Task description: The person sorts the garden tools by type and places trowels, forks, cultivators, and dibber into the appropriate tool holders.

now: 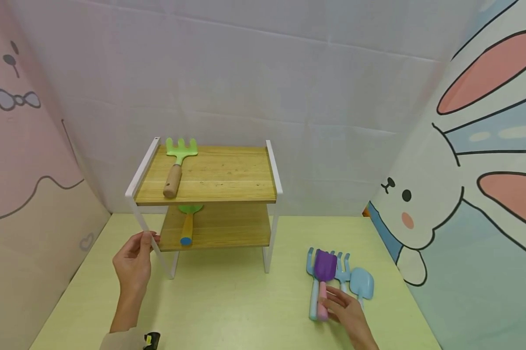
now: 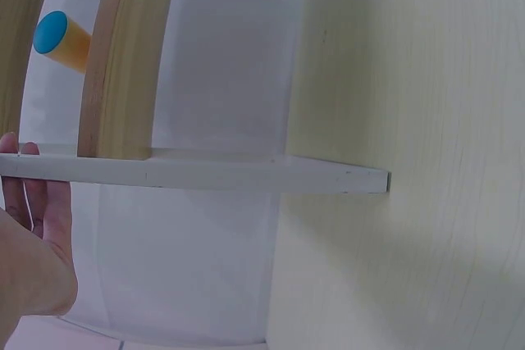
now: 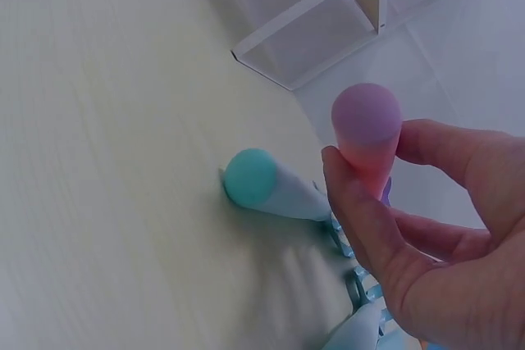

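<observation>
My left hand (image 1: 133,267) grips the white left front leg of a two-tier wooden shelf (image 1: 219,177), just beside the lower board; in the left wrist view the fingers wrap behind that leg (image 2: 221,171). Between thumb and fingers, my right hand (image 1: 347,313) pinches the pink handle of a toy shovel (image 1: 325,266) with a purple blade. From the right wrist view, the pink handle end (image 3: 367,116) stands above the table, apart from a teal-ended handle (image 3: 275,186). That handle belongs to a blue toy rake (image 1: 313,296) lying just left of the shovel.
A second blue rake (image 1: 342,272) and a light blue shovel (image 1: 362,283) lie by my right hand. On the top board rests a green rake (image 1: 174,177) with a wooden handle. The lower board carries a green tool with a yellow handle (image 1: 187,228). Printed cloth walls surround the table.
</observation>
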`<state>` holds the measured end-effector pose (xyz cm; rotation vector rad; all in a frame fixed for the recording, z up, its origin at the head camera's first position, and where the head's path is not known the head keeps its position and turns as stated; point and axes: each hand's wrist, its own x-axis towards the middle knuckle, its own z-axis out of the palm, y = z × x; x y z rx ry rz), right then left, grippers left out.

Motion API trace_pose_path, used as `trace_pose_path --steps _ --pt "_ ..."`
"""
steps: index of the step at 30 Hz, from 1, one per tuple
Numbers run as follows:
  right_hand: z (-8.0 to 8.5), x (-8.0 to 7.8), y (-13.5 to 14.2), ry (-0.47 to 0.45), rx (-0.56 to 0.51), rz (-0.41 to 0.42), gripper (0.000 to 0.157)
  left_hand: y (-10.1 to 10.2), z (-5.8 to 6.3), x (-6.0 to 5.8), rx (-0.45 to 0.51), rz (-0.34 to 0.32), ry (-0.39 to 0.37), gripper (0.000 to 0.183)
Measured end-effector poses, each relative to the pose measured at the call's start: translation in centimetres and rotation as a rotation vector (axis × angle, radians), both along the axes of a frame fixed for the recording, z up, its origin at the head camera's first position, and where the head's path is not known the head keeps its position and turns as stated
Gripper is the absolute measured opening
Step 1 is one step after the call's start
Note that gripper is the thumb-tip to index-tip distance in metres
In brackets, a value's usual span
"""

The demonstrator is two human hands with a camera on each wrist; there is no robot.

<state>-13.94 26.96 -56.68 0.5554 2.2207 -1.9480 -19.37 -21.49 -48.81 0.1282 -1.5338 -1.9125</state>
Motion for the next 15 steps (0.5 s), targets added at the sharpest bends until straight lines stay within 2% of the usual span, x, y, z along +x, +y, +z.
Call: trace_pose_path --steps 15 --pt "1.7 1.1 -1.1 0.025 -0.011 0.031 0.06 0.0 -0.2 0.0 -0.019 0.006 -0.004 0.024"
